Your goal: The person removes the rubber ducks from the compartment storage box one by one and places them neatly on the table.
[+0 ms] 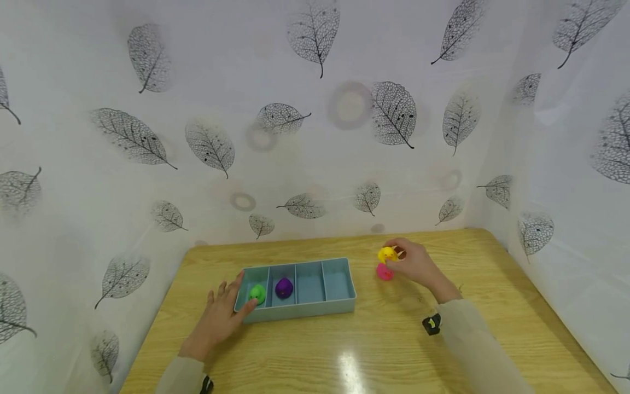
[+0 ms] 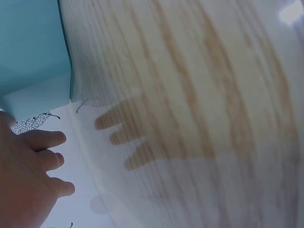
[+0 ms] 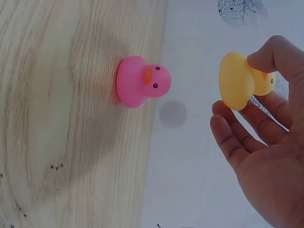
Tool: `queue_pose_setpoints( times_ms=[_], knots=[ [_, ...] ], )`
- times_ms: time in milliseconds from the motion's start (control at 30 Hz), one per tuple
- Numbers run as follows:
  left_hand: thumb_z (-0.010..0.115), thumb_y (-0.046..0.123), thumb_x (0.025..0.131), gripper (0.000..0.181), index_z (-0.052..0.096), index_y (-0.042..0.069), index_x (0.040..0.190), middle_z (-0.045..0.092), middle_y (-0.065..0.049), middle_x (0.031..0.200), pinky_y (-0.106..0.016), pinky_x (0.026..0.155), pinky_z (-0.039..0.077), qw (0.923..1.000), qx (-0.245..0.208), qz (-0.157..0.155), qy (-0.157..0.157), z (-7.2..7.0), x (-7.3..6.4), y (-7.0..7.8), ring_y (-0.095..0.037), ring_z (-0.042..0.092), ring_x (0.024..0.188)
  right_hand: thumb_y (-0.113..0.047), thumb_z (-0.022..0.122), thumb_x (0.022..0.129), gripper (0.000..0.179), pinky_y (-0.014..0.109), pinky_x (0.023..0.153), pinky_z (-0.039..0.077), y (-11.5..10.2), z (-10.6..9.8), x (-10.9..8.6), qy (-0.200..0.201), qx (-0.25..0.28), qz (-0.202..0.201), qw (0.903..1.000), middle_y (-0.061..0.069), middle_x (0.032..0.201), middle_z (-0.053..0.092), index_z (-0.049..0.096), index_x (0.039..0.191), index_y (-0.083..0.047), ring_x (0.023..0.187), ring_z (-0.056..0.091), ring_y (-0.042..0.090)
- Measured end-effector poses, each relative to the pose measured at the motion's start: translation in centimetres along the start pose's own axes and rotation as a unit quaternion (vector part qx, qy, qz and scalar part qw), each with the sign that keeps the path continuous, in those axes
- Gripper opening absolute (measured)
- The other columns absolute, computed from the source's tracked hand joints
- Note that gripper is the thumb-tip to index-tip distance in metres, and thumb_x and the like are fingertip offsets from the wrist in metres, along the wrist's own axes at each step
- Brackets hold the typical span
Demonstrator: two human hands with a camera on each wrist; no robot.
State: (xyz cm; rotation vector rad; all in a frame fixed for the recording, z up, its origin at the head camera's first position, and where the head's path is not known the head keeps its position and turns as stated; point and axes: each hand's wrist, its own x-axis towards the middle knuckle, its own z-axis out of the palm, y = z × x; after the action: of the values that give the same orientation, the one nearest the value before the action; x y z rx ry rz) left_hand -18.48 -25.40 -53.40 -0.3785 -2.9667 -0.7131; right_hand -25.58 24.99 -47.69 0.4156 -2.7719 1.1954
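Note:
A blue-grey divided box (image 1: pixel 310 311) lies on the table with a green rubber duck (image 1: pixel 257 294) in its leftmost compartment and a purple rubber duck (image 1: pixel 284 288) in the one beside it. My left hand (image 1: pixel 219 316) rests against the box's left end, thumb at the front wall; its other fingers (image 2: pixel 50 160) stretch out loosely. Held off the table, a yellow rubber duck (image 3: pixel 236 81) is pinched between thumb and fingers of my right hand (image 1: pixel 415 265). On the table just below it stands a pink rubber duck (image 3: pixel 133 81), untouched.
The two right compartments of the box show bare floors. The wooden table (image 1: pixel 305 355) is bordered at the back and sides by white leaf-printed cloth (image 1: pixel 315 137). A small black object (image 1: pixel 431 324) is at the right sleeve's cuff.

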Motion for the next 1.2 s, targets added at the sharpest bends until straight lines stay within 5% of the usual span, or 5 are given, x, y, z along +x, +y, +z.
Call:
queue_pose_setpoints(
  times_ms=[1200],
  knots=[
    [0.052,0.051,0.108,0.082,0.016,0.012,0.170,0.037,-0.021,0.168,-0.087,0.115,0.011,1.0000,-0.003,0.001,0.000,0.4,0.0,-0.5,-0.064,0.028,0.150,-0.013,0.077,0.091,0.047,0.057,0.098,0.058,5.5,-1.2,-1.6,-0.016,-0.001,0.059,0.9981,0.028,0.134,0.065,0.065,0.134,0.002,0.115,0.066,0.042]
  ],
)
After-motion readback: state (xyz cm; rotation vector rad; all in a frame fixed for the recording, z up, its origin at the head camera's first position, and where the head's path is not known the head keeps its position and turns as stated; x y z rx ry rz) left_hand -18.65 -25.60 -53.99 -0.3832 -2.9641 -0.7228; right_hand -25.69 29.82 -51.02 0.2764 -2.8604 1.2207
